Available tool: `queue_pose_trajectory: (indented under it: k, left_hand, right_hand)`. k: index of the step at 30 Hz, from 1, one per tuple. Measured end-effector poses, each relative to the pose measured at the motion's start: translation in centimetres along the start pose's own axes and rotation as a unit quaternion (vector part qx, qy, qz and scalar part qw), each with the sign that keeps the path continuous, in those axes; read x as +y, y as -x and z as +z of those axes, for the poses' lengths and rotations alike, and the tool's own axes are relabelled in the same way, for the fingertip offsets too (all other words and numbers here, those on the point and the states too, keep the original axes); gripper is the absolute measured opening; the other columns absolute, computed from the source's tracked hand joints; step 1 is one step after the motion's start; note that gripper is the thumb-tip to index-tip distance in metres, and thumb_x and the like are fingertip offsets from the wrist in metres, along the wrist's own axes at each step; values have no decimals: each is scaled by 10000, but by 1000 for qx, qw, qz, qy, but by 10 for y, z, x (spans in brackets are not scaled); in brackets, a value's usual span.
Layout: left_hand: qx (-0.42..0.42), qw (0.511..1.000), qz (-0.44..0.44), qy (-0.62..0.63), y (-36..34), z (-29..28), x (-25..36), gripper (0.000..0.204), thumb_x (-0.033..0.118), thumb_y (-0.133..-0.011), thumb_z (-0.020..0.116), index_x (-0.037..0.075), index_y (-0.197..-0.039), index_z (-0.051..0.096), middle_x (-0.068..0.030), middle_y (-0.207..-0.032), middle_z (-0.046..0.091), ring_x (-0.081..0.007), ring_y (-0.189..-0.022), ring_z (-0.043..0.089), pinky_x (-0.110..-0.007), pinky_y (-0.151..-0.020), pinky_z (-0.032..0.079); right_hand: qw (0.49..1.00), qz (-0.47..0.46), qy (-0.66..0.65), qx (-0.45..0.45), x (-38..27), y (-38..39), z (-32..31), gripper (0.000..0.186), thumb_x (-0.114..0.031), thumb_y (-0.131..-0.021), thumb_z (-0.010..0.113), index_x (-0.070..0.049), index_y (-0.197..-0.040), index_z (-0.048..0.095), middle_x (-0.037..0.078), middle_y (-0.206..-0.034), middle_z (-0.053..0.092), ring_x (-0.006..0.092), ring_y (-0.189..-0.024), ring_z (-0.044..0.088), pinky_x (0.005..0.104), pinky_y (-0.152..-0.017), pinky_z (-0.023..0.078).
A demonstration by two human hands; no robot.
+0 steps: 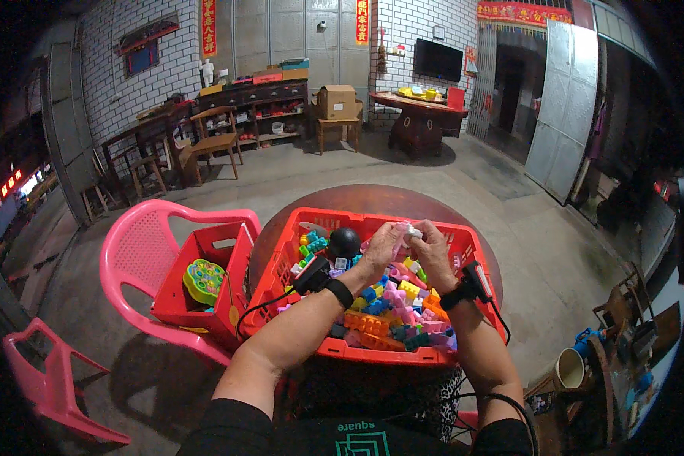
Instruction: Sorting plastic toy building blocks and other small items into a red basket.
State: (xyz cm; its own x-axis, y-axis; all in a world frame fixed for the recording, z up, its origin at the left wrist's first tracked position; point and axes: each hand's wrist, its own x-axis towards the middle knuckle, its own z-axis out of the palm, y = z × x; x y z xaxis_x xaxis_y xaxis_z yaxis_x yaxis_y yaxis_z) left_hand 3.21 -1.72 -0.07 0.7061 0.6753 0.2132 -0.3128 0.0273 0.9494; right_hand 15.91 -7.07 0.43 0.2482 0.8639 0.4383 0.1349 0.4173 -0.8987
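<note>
My two hands meet over the far part of a red plastic crate, fingers closed. Between them are small pink and white toy bricks, mostly hidden by the fingertips. My left hand pinches from the left, while my right hand grips from the other side. How the pieces fit together is too small to tell. Below lie loose toy bricks in many colours, with longer orange bricks near the front. A black ball rests among them, left of my left hand.
The crate stands on a round brown table. To its left, a pink plastic chair carries a red box with a green flower-shaped toy. Another pink chair is lower left. Dark cables run from bands on both wrists.
</note>
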Motion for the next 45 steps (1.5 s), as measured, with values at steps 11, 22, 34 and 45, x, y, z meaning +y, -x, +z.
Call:
queue_pose_trajectory:
  k: [11, 22, 34, 45]
  left_hand:
    - [111, 983, 113, -93, -11, -16, -17, 268, 291, -919, 458, 51, -1010, 536, -7, -863, 548, -91, -799, 509, -246, -706, 440]
    - [194, 974, 104, 51, -9, -11, 4, 204, 193, -893, 513, 82, -1063, 515, -28, -960, 571, -103, -799, 526, -246, -697, 457]
    - [84, 996, 1, 28, 1, 0, 8, 206, 256, -903, 485, 109, -1045, 506, -6, -886, 569, -89, -747, 552, -237, -557, 456]
    - [132, 991, 18, -27, 1, 3, 6, 180, 231, -900, 478, 107, -1026, 511, 14, -770, 522, -70, -604, 477, -230, -486, 420]
  right_hand:
    - [995, 85, -40, -21, -15, 6, 12, 124, -98, -773, 587, -1, -833, 539, 39, -646, 546, 108, -500, 522, 226, -456, 427]
    - [981, 110, 52, -153, -19, 17, 22, 92, -110, -777, 576, -37, -819, 541, 30, -663, 555, 92, -501, 531, 220, -428, 424]
    - [996, 60, 34, -54, -19, 3, 2, 108, -72, -798, 533, -10, -885, 541, 62, -756, 589, 105, -584, 549, 213, -510, 447]
    - [998, 51, -39, -19, -5, 1, 3, 108, -79, -802, 546, -15, -881, 508, 56, -735, 556, 105, -571, 537, 229, -501, 449]
